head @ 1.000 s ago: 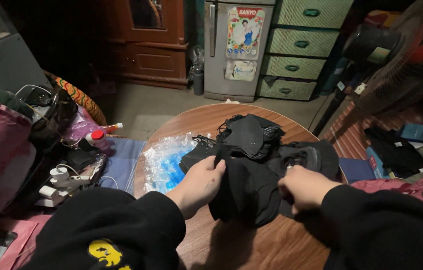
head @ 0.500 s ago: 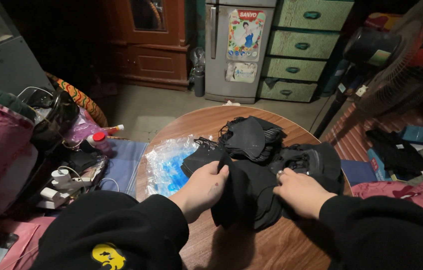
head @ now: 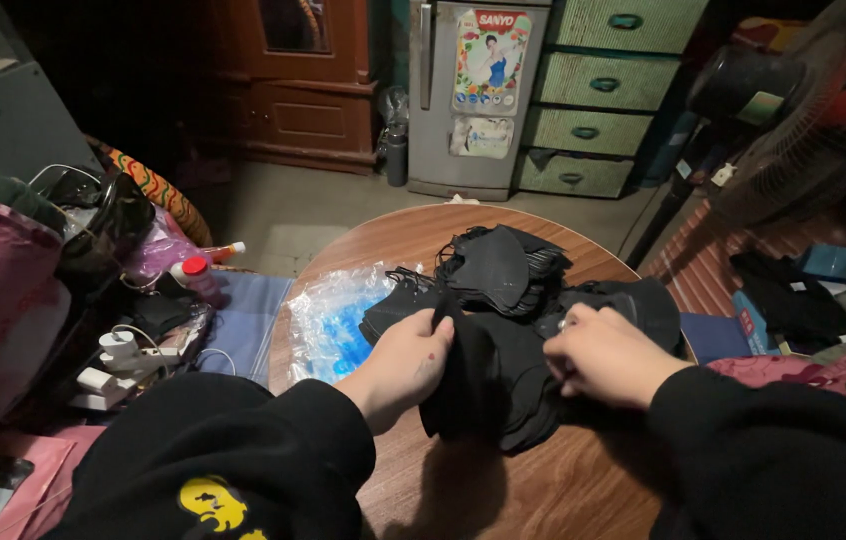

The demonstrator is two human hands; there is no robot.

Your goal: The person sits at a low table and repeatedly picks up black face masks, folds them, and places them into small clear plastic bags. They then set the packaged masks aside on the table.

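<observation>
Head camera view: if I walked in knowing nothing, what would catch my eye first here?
Most likely the heap of black face masks in the middle of the round wooden table, with the left hand gripping a bunch of them and the right hand resting on the pile. Next, a crinkled clear plastic bag lies on the table to the left of the masks. Farther back, a grey fridge stands beside green drawers.

A clear plastic package (head: 335,322) with blue inside lies crumpled on the left part of the round wooden desk (head: 503,480). On the grey fridge door (head: 468,100) behind it hang a tall colourful poster (head: 491,62) with a red top band and, below it, a smaller pale sticker (head: 479,136).
</observation>
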